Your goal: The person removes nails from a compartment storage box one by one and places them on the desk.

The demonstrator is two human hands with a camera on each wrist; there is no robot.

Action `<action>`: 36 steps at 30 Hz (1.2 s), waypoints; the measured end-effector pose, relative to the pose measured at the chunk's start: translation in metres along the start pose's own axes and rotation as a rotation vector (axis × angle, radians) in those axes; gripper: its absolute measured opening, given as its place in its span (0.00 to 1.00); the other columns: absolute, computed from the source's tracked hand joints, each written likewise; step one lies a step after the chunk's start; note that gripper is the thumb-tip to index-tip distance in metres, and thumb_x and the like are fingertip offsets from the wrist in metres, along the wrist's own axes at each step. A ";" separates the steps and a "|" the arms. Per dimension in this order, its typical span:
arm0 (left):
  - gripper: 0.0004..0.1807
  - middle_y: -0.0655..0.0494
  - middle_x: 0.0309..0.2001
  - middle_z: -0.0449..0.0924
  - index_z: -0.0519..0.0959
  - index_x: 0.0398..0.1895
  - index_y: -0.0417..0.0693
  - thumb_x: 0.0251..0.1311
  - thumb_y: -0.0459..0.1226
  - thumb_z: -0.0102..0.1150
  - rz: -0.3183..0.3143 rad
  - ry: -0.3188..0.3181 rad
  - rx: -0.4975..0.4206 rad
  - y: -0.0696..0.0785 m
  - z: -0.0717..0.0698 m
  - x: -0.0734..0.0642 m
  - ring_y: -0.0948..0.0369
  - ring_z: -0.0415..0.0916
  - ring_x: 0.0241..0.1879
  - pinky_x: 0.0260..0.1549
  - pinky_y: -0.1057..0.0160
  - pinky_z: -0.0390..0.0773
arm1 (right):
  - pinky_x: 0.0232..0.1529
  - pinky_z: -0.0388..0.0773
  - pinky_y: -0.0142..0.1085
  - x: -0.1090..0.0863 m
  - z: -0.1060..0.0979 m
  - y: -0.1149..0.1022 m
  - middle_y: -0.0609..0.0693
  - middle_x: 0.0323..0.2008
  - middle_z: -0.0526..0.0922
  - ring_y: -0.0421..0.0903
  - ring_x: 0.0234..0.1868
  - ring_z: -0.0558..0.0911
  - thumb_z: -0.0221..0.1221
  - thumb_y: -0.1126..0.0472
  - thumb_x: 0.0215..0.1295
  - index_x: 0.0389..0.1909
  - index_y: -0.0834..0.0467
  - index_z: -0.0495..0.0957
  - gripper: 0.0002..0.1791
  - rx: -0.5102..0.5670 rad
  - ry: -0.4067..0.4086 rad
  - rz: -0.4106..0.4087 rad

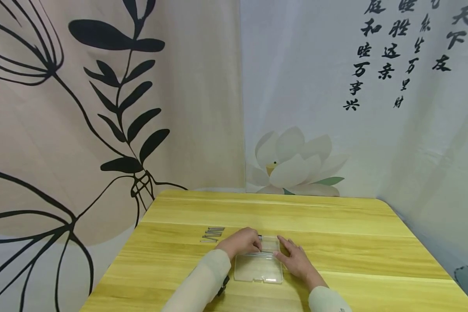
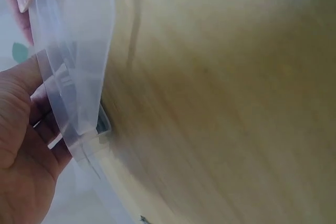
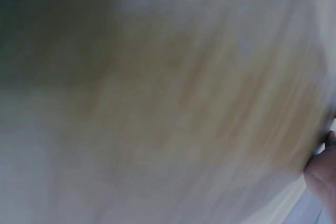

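Note:
A clear plastic box [image 1: 258,268] lies unfolded on the table, its two halves joined along a line across the middle. Over the upper left part of it is my left hand [image 1: 242,242], fingers bent downward; what lies between its fingertips is hidden. In the left wrist view, the curled fingers of the left hand [image 2: 23,145] show partly through the clear plastic [image 2: 86,51]. My right hand [image 1: 296,261] rests at the box's right edge, thumb near the joint and the other fingers extended along the upper half. The right wrist view is blurred, with fingertips [image 3: 321,169] at its right edge.
Several thin metal nails or screws [image 1: 213,233] lie in a loose row left of the box. Under everything is a wooden table [image 1: 355,247] with rounded far corners. Printed curtains [image 1: 203,108] hang behind it and along the sides.

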State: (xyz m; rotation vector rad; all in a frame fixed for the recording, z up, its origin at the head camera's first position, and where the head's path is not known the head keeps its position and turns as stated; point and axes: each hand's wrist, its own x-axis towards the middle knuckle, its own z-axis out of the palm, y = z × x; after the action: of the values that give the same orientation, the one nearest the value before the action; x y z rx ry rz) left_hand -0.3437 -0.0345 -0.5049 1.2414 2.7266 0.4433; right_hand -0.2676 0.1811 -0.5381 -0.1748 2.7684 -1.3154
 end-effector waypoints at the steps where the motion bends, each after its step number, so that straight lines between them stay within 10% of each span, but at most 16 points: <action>1: 0.04 0.71 0.31 0.80 0.90 0.33 0.55 0.61 0.36 0.68 -0.005 -0.004 0.015 0.001 0.000 0.001 0.74 0.73 0.32 0.35 0.76 0.74 | 0.66 0.39 0.69 0.000 0.000 0.000 0.71 0.72 0.55 0.74 0.72 0.45 0.57 0.48 0.73 0.75 0.55 0.61 0.34 -0.001 0.001 -0.003; 23: 0.06 0.70 0.29 0.77 0.88 0.32 0.53 0.65 0.36 0.64 0.057 -0.023 0.000 -0.007 -0.001 -0.005 0.73 0.70 0.29 0.33 0.76 0.71 | 0.68 0.38 0.66 0.001 0.002 -0.002 0.69 0.72 0.58 0.71 0.73 0.49 0.58 0.49 0.72 0.74 0.54 0.63 0.33 -0.008 0.016 -0.001; 36: 0.08 0.70 0.24 0.77 0.84 0.25 0.52 0.59 0.31 0.64 -0.057 0.037 -0.242 -0.011 -0.010 -0.013 0.71 0.69 0.23 0.27 0.72 0.73 | 0.69 0.37 0.65 0.000 0.001 -0.003 0.70 0.72 0.57 0.71 0.73 0.48 0.57 0.48 0.72 0.74 0.55 0.63 0.34 0.001 0.017 -0.001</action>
State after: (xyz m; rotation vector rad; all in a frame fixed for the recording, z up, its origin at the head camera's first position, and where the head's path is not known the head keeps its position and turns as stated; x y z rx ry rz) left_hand -0.3453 -0.0528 -0.4992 1.1016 2.6323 0.7693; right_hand -0.2672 0.1787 -0.5359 -0.1656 2.7815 -1.3245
